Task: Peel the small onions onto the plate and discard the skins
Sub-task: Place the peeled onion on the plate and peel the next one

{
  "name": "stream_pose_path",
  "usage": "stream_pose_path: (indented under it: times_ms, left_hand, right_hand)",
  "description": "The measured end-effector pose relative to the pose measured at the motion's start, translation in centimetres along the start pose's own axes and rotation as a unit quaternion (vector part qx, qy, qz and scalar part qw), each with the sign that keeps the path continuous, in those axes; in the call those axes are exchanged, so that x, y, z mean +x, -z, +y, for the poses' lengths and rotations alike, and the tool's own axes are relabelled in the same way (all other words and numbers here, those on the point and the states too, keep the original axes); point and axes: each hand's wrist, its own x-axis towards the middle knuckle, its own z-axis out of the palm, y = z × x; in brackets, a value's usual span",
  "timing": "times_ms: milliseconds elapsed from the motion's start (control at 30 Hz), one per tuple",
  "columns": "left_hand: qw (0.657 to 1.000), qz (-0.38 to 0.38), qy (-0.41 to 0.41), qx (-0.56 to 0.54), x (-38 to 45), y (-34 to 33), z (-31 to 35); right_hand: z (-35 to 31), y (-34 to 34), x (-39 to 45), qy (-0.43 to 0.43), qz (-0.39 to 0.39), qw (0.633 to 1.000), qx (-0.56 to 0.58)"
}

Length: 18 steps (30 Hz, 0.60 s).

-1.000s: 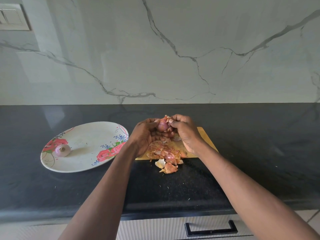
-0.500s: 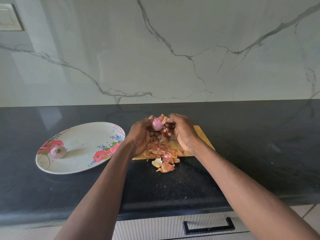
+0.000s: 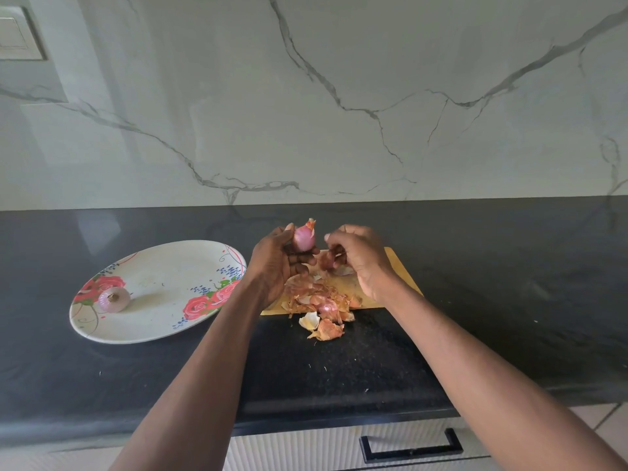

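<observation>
Head view, left hand (image 3: 277,263) gripping onion (image 3: 303,239), right hand (image 3: 356,258) seemingly pinching skin (image 3: 327,260), above board edge (image 3: 406,270).

I find no text, label, brand, number or sign that I can read anywhere in my view. The plate (image 3: 159,331) carries only painted roses and blue sprigs, no lettering. The wall plate (image 3: 20,34), up and to the left of the plate, shows a blank face.
</observation>
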Motion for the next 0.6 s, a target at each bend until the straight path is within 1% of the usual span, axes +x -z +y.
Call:
stream_pose_path:
  times_ms: [67,200,333,500,600]
  left_hand:
    - [1.000,0.009,-0.014,0.005,0.00,0.05,0.00]
    - [0.999,0.023,-0.029,0.019,0.10,0.14,-0.20]
    - [0.999,0.037,-0.036,0.013,0.21,0.44,-0.20]
    - [0.999,0.009,-0.032,0.031,-0.24,0.14,-0.01]
    - [0.999,-0.017,-0.030,0.035,-0.31,0.02,-0.05]
  right_hand:
    - [0.13,-0.07,-0.05,0.007,0.006,0.999,-0.036]
    - [0.22,-0.16,-0.07,0.007,-0.020,0.999,-0.041]
    - [0.34,-0.19,-0.28,0.035,-0.003,0.997,-0.075]
    - [0.53,-0.33,-0.37,0.067,-0.010,0.995,-0.079]
    - [0.69,-0.28,-0.20,0.080,0.004,0.994,-0.074]
